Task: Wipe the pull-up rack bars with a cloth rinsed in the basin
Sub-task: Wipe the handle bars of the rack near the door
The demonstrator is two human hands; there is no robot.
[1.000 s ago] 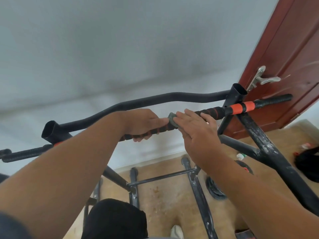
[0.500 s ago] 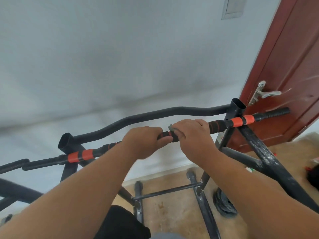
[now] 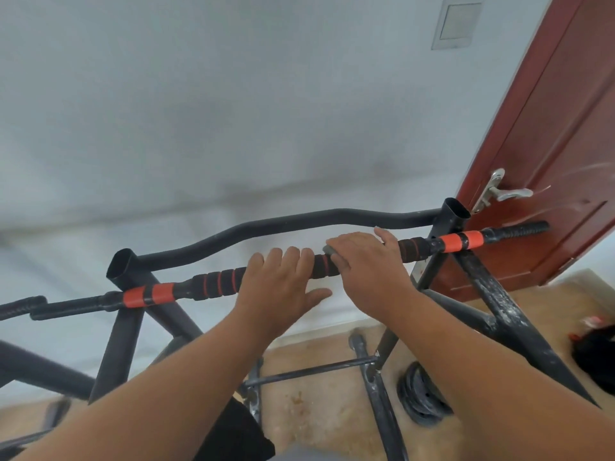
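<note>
Both hands crowd the middle of the padded bar: the left hand hooks over it and the right hand lies just beside it, so little bare grip shows between them. Leftward the foam grip lies open up to the left post. Rightward the right post blocks the way, with the red door close behind. The curved rear bar runs behind, with a gap between the bars.
</note>
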